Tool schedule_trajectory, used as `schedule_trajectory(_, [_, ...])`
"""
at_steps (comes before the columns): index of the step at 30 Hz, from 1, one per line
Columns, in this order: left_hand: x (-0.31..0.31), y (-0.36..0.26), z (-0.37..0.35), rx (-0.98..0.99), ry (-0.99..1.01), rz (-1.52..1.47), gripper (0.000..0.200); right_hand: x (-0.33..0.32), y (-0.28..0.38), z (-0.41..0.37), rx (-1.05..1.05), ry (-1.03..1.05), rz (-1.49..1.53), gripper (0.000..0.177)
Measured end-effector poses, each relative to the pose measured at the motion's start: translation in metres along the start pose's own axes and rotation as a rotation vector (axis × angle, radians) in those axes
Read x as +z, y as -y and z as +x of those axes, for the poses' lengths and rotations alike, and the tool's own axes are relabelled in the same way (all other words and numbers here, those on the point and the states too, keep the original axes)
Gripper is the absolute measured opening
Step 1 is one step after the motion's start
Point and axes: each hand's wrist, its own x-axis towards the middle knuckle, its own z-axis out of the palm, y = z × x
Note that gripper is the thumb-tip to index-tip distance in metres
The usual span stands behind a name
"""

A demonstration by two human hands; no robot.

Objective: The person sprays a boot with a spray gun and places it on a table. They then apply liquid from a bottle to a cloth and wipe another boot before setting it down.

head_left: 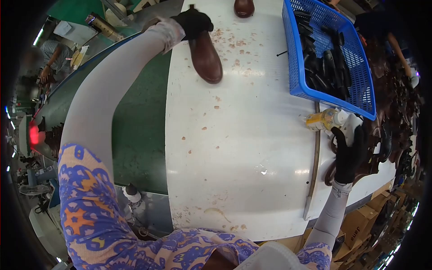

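My left hand, in a black glove, is closed round the upper end of a brown leather shoe whose toe points down the white tabletop. At the right, my right hand, also black-gloved, has thumb and fingers apart beside a yellow bottle with a white cap. A whitish item lies at its fingertips; whether the fingers touch it I cannot tell. Brown shoe parts sit partly hidden behind this hand.
A blue basket of black pieces stands at the upper right. Another brown shoe is at the top edge. Leather scraps dot the tabletop, and a long stick lies near its right side. Other people work at both sides.
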Motion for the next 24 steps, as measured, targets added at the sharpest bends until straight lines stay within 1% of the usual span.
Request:
schedule_trajectory(1, [0.0, 0.002, -0.018, 0.114, -0.103, -0.092, 0.023, -0.007, 0.002, -0.004, 0.119, 0.008, -0.042, 0.053])
schedule_trajectory(2, [-0.008, -0.014, -0.031, 0.005, -0.069, -0.196, 0.023, -0.012, 0.002, -0.008, 0.105, -0.091, -0.095, 0.05])
schedule_trajectory(3, [-0.009, -0.025, -0.044, -0.093, -0.026, -0.235, 0.023, -0.019, 0.002, -0.012, 0.104, -0.198, -0.192, 0.046])
schedule_trajectory(4, [-0.011, -0.031, -0.057, -0.106, 0.029, -0.293, 0.023, -0.025, 0.009, -0.017, 0.126, -0.269, -0.204, 0.045])
schedule_trajectory(5, [-0.005, -0.041, -0.076, 0.017, -0.203, -0.298, 0.022, -0.031, 0.019, -0.02, 0.148, -0.34, -0.217, 0.043])
schedule_trajectory(6, [-0.018, -0.064, -0.088, -0.104, -0.093, -0.351, 0.021, -0.04, 0.027, -0.021, -0.003, -0.349, -0.25, 0.035])
schedule_trajectory(7, [-0.039, -0.086, -0.101, -0.196, -0.027, -0.511, 0.02, -0.038, 0.037, -0.034, 0.08, -0.329, -0.244, 0.026])
schedule_trajectory(9, [-0.034, -0.114, -0.131, -0.31, -0.112, -0.518, 0.018, -0.029, 0.062, -0.042, 0.074, -0.201, 0.114, 0.024])
schedule_trajectory(10, [-0.039, -0.129, -0.145, -0.335, -0.114, -0.55, 0.016, -0.015, 0.069, -0.06, 0.221, -0.062, 0.285, 0.025])
schedule_trajectory(11, [-0.044, -0.148, -0.161, -0.468, -0.085, -0.825, 0.016, 0.001, 0.078, -0.083, 0.375, 0.076, 0.453, 0.027])
schedule_trajectory(12, [-0.054, -0.171, -0.172, -0.606, -0.018, -0.798, 0.021, 0.015, 0.097, -0.091, 0.575, 0.143, 0.638, 0.028])
schedule_trajectory(13, [-0.065, -0.192, -0.183, -0.63, 0.012, -0.827, 0.023, 0.029, 0.119, -0.097, 0.778, 0.205, 0.827, 0.03])
schedule_trajectory(15, [-0.054, -0.231, -0.208, -0.839, -0.04, -0.982, 0.024, 0.049, 0.152, -0.119, 0.707, 0.339, 0.705, 0.03])
schedule_trajectory(17, [-0.065, -0.271, -0.218, -1.004, -0.036, -1.024, 0.021, 0.058, 0.179, -0.134, 0.866, 0.519, 0.788, 0.033])
schedule_trajectory(18, [-0.064, -0.286, -0.226, -1.012, -0.008, -0.926, 0.021, 0.067, 0.187, -0.145, 0.788, 0.554, 0.758, 0.033])
schedule_trajectory(19, [-0.063, -0.3, -0.232, -1.077, -0.051, -0.938, 0.023, 0.073, 0.194, -0.156, 0.707, 0.592, 0.727, 0.034])
schedule_trajectory(20, [-0.063, -0.312, -0.238, -1.101, -0.057, -0.971, 0.028, 0.071, 0.2, -0.161, 0.5, 0.506, 0.713, 0.033])
schedule_trajectory(21, [-0.064, -0.32, -0.243, -1.125, -0.067, -1.003, 0.034, 0.076, 0.204, -0.168, 0.506, 0.513, 0.716, 0.033])
schedule_trajectory(22, [-0.068, -0.327, -0.244, -1.13, -0.064, -1.0, 0.034, 0.089, 0.207, -0.174, 0.402, 0.471, 0.668, 0.034])
schedule_trajectory(23, [-0.072, -0.332, -0.244, -1.05, -0.095, -0.804, 0.04, 0.098, 0.21, -0.174, 0.299, 0.427, 0.621, 0.037])
schedule_trajectory(24, [-0.075, -0.334, -0.245, -0.964, -0.123, -0.61, 0.047, 0.104, 0.21, -0.172, 0.15, 0.375, 0.54, 0.046])
